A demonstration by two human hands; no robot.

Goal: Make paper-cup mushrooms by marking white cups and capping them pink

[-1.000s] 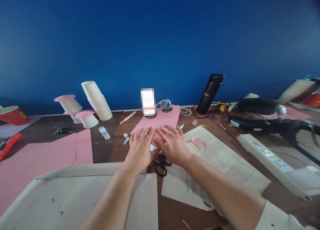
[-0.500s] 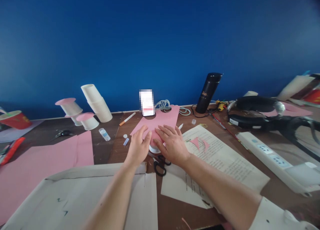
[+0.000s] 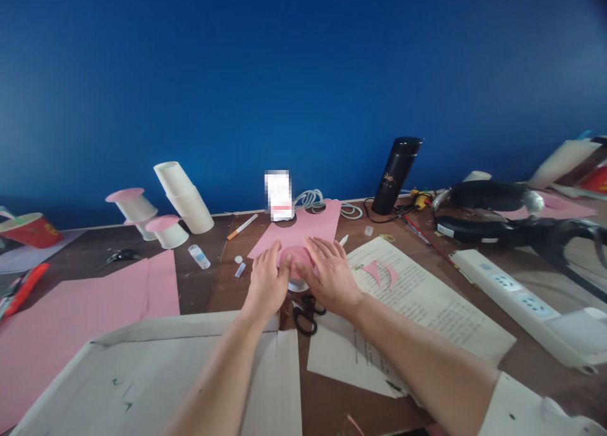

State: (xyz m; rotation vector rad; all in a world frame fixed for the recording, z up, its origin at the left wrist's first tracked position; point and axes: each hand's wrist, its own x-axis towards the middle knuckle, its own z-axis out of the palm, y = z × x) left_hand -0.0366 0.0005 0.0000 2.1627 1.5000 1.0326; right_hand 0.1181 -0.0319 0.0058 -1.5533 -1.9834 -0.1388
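Observation:
A round pink paper disc (image 3: 296, 261) rests on top of a white paper cup (image 3: 298, 287), whose sides are mostly hidden. My left hand (image 3: 268, 275) holds the disc's left edge, thumb on top and fingers reaching round the far side. From the right, my right hand (image 3: 331, 273) grips the same disc with its thumb on top and its fingers over the right edge. Just below the cup lie black-handled scissors (image 3: 306, 316). Behind the hands is a pink paper sheet (image 3: 313, 224).
White cups with pink discs (image 3: 167, 230) and stacked paper cups (image 3: 184, 196) stand at left. A phone (image 3: 279, 196) leans against the wall. Printed paper (image 3: 427, 316) carries pink scraps (image 3: 382, 274). Further right are a black flask (image 3: 397, 177), a power strip (image 3: 519, 303) and a headset (image 3: 502, 218).
Both hands have shifted slightly outward, with the thumbs drawn in on the disc, so more of its pink top shows. The view has moved a little.

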